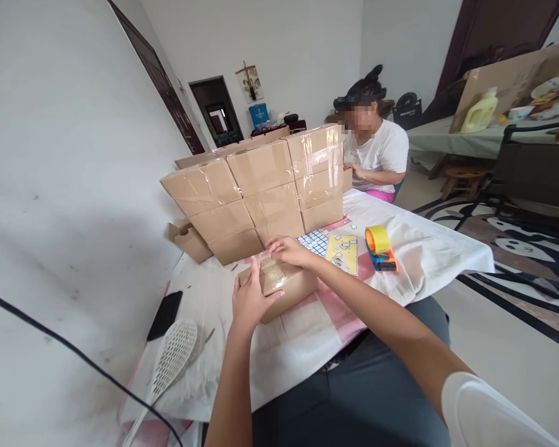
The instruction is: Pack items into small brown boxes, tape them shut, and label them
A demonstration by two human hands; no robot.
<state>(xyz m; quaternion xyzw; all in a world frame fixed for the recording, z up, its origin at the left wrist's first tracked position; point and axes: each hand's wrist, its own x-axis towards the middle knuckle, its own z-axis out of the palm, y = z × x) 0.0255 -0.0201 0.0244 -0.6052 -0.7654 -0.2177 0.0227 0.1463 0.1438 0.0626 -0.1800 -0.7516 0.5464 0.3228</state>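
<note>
In front of me on the table lies a small brown cardboard box point(291, 292) with a shiny strip of transparent packing tape point(276, 276) across its top. My left hand point(251, 298) grips the box's near left side, thumb reaching over the top and fingers on the side. At the far edge of the top, my right hand point(286, 250) has its fingers curled together on the end of the tape. Just behind stands a wall of taped cardboard boxes point(270, 192), several stacked in rows. To the right, a tape dispenser point(381, 248) with a yellow roll rests on the cloth.
White cloth point(428, 254) covers the table. A yellow patterned sheet point(343, 251) lies beyond my right arm. On the left are a black phone-like slab point(165, 315), a white racket-shaped swatter point(174, 354) and an open box point(190, 241). A co-worker point(377, 149) sits across the table.
</note>
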